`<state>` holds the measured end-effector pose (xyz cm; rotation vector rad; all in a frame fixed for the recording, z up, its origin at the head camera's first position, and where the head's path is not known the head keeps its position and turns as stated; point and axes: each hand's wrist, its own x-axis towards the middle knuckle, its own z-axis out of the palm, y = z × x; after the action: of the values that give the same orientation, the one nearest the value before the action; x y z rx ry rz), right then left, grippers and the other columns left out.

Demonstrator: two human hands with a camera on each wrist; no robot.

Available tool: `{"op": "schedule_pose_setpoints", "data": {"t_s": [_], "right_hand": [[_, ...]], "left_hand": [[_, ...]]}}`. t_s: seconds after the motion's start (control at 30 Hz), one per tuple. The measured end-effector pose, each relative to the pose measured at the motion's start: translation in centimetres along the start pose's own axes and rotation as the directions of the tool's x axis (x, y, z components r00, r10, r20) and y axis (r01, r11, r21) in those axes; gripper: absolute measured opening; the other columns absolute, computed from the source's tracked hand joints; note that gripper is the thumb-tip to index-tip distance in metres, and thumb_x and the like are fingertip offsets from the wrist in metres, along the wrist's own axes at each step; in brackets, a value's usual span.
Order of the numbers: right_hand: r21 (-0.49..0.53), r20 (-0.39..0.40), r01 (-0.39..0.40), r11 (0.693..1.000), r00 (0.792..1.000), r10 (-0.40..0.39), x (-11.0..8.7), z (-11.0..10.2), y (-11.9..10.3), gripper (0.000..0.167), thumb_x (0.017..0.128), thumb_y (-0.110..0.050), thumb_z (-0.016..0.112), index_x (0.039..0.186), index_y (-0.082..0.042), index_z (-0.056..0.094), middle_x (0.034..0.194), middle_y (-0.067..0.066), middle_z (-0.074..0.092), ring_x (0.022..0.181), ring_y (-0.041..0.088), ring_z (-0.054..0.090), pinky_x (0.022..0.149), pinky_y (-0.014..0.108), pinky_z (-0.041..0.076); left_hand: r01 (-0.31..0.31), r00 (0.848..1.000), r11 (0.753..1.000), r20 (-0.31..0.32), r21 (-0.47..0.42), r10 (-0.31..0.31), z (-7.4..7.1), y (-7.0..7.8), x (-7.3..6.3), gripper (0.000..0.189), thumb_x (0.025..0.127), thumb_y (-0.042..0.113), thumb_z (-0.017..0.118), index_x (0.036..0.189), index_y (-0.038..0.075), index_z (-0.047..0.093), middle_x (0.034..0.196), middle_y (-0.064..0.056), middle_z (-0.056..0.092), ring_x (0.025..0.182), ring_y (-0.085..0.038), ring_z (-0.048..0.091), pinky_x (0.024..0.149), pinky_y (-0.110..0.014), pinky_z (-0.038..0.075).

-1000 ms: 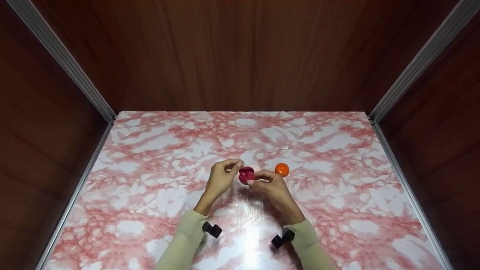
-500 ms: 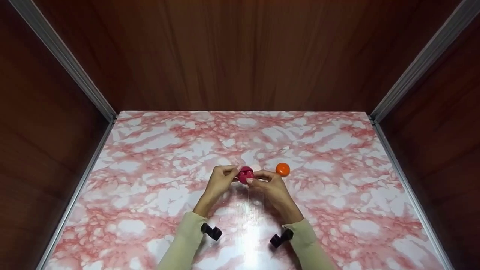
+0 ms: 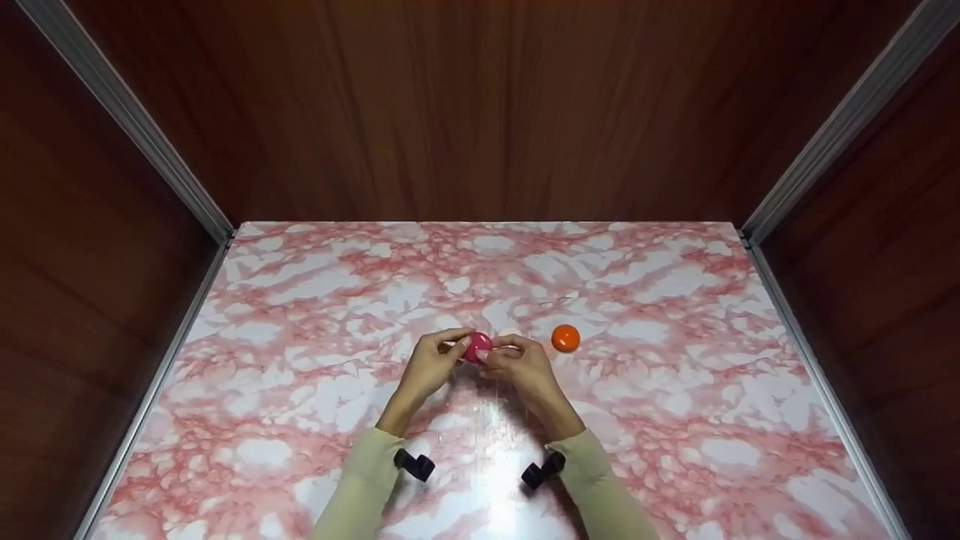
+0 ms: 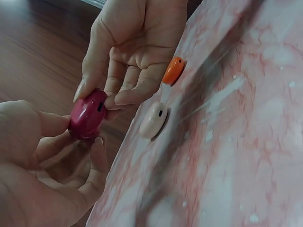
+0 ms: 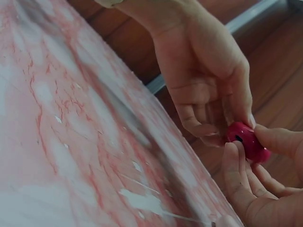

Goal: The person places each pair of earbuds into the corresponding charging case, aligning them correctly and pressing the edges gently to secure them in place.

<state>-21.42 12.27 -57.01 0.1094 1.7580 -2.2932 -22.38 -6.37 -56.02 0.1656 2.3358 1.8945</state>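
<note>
A glossy magenta earbud case (image 3: 478, 346) with its lid down is held between both hands above the table. My left hand (image 3: 430, 366) pinches one side of it with thumb and fingers, and my right hand (image 3: 525, 369) pinches the other. Close up in the left wrist view, the magenta case (image 4: 89, 113) shows a small dark port on its side. The right wrist view has the left hand (image 5: 203, 71) above and the right hand (image 5: 265, 189) below, with the same case (image 5: 251, 144) between their fingertips.
An orange case (image 3: 565, 338) of like shape lies on the pink-and-white marbled table (image 3: 675, 360), just right of the right hand. A whitish case (image 4: 154, 121) rests near it. Dark wood panels (image 3: 480, 112) wall the table at back and sides.
The magenta case stood open with earbuds showing inside; its lid is now down. The left hand came in to grip it, and both hands shifted slightly left with it.
</note>
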Motion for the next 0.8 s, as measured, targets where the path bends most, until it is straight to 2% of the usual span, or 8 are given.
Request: {"op": "schedule_pose_setpoints", "data": {"t_s": [0.13, 0.2, 0.33, 0.47, 0.53, 0.63, 0.8], "right_hand": [[0.001, -0.006, 0.002, 1.000, 1.000, -0.002, 0.4, 0.9, 0.7, 0.028, 0.092, 0.005, 0.074, 0.115, 0.011, 0.060, 0.084, 0.006, 0.074, 0.077, 0.024, 0.078, 0.077, 0.038, 0.066], [-0.017, -0.011, 0.000, 1.000, 1.000, -0.001, 0.7, 1.4, 1.1, 0.029, 0.092, 0.006, 0.073, 0.117, 0.013, 0.059, 0.087, 0.008, 0.071, 0.077, 0.022, 0.076, 0.079, 0.039, 0.067], [-0.108, -0.051, 0.002, 0.994, 0.999, -0.007, 1.5, 2.6, 1.6, 0.032, 0.090, 0.008, 0.070, 0.119, 0.014, 0.061, 0.095, 0.011, 0.065, 0.079, 0.019, 0.073, 0.080, 0.040, 0.066], [-0.216, -0.090, 0.017, 0.976, 0.995, -0.038, 2.6, 3.6, 1.5, 0.036, 0.087, 0.006, 0.072, 0.121, 0.013, 0.063, 0.094, 0.013, 0.067, 0.077, 0.021, 0.073, 0.076, 0.036, 0.066], [-0.255, -0.103, 0.025, 0.967, 0.993, -0.053, 3.1, 4.0, 1.4, 0.037, 0.087, 0.006, 0.073, 0.122, 0.012, 0.062, 0.092, 0.016, 0.069, 0.075, 0.024, 0.076, 0.074, 0.036, 0.066], [-0.285, -0.110, 0.037, 0.958, 0.991, -0.072, 3.6, 4.3, 1.6, 0.036, 0.085, 0.007, 0.073, 0.119, 0.011, 0.062, 0.092, 0.022, 0.072, 0.073, 0.027, 0.077, 0.072, 0.038, 0.066], [-0.338, -0.105, 0.058, 0.939, 0.990, -0.099, 4.2, 4.3, 2.0, 0.032, 0.082, 0.007, 0.073, 0.113, 0.010, 0.066, 0.091, 0.021, 0.074, 0.068, 0.014, 0.070, 0.067, 0.029, 0.064]], "left_hand": [[0.038, 0.999, 0.999, -0.021, 0.015, -0.038, -0.6, -0.5, -0.2, 0.033, 0.104, 0.016, 0.066, 0.133, 0.001, 0.071, 0.127, -0.019, 0.075, 0.085, -0.009, 0.069, 0.072, -0.027, 0.055], [0.034, 0.998, 0.998, -0.050, 0.045, -0.032, -0.9, -0.8, -0.2, 0.031, 0.104, 0.015, 0.066, 0.131, 0.001, 0.072, 0.122, -0.019, 0.076, 0.084, -0.010, 0.070, 0.068, -0.023, 0.053], [-0.015, 0.988, 0.987, -0.147, 0.157, 0.038, -1.1, -1.4, 0.3, 0.023, 0.101, 0.013, 0.069, 0.120, 0.001, 0.077, 0.111, -0.018, 0.079, 0.084, -0.019, 0.075, 0.065, -0.022, 0.053], [-0.032, 0.971, 0.967, -0.220, 0.252, 0.089, -1.3, -2.0, 1.1, 0.019, 0.099, 0.013, 0.072, 0.112, 0.001, 0.079, 0.104, -0.016, 0.081, 0.090, -0.025, 0.079, 0.074, -0.030, 0.061], [-0.030, 0.969, 0.959, -0.228, 0.282, 0.098, -1.4, -2.2, 1.6, 0.019, 0.099, 0.013, 0.072, 0.111, 0.000, 0.079, 0.101, -0.016, 0.082, 0.091, -0.025, 0.079, 0.078, -0.035, 0.063], [-0.030, 0.970, 0.948, -0.219, 0.318, 0.105, -1.7, -2.6, 2.1, 0.020, 0.098, 0.011, 0.072, 0.112, -0.001, 0.079, 0.096, -0.016, 0.081, 0.087, -0.025, 0.078, 0.077, -0.037, 0.062], [-0.043, 0.970, 0.927, -0.207, 0.373, 0.128, -1.9, -3.0, 2.5, 0.023, 0.096, 0.008, 0.074, 0.115, -0.004, 0.078, 0.090, -0.017, 0.080, 0.080, -0.024, 0.076, 0.070, -0.032, 0.060]]}}
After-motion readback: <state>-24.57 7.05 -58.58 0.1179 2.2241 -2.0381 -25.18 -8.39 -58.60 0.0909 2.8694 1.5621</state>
